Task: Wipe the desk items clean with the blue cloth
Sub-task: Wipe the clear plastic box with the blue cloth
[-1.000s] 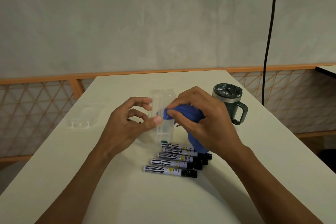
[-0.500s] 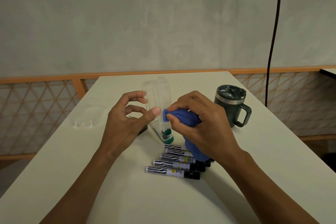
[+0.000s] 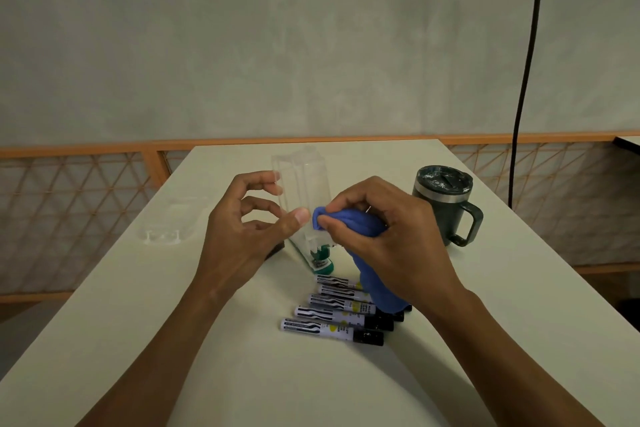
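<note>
- Bench (image 3: 519,322): carries a lidded mug (image 3: 441,204) at the right and a row of markers (image 3: 332,328) by the wrists, judged to be awaiting their turn.
- Clear case (image 3: 303,180): tilted, lower end towards the bench, presumably to present one wall for wiping.
- Left hand (image 3: 242,232): fingers curled, thumb and forefinger steadying the case.
- Right hand (image 3: 388,239): fingers bunched round the blue cloth (image 3: 349,220), its tip at the case wall beside the left thumb.

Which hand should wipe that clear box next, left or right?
Right, probably. The right hand grips the blue cloth, bunched right beside the clear box, while the left hand pinches that box, tilted, so it looks busy steadying it.
</note>
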`<act>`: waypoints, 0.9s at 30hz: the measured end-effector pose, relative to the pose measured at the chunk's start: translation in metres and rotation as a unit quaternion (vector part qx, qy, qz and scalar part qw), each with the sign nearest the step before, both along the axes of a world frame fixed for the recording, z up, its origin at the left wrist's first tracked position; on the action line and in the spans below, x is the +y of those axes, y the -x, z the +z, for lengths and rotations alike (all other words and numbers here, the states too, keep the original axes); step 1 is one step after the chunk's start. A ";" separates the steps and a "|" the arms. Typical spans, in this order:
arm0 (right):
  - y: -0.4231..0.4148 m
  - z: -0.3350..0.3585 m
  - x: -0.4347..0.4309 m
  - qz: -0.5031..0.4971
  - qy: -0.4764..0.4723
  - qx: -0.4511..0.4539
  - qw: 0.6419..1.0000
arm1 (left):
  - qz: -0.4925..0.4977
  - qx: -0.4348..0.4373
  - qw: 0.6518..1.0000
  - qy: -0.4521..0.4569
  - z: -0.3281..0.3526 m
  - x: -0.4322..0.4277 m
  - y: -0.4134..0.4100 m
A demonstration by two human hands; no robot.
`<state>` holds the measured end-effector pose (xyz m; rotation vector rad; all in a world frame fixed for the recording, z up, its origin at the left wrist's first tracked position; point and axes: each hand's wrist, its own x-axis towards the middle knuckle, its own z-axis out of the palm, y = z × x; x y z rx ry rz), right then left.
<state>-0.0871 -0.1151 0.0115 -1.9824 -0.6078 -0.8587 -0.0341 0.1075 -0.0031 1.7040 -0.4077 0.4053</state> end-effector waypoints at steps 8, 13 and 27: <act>0.000 -0.001 -0.009 0.010 0.027 0.032 0.999 | 0.018 0.006 1.000 0.001 -0.002 -0.003 0.000; 0.000 0.001 -0.013 -0.018 0.064 -0.001 0.998 | 0.024 0.018 0.999 -0.014 -0.002 0.001 -0.002; 0.002 0.002 -0.011 -0.026 0.115 -0.053 0.992 | 0.021 0.007 1.000 -0.008 0.000 -0.001 0.001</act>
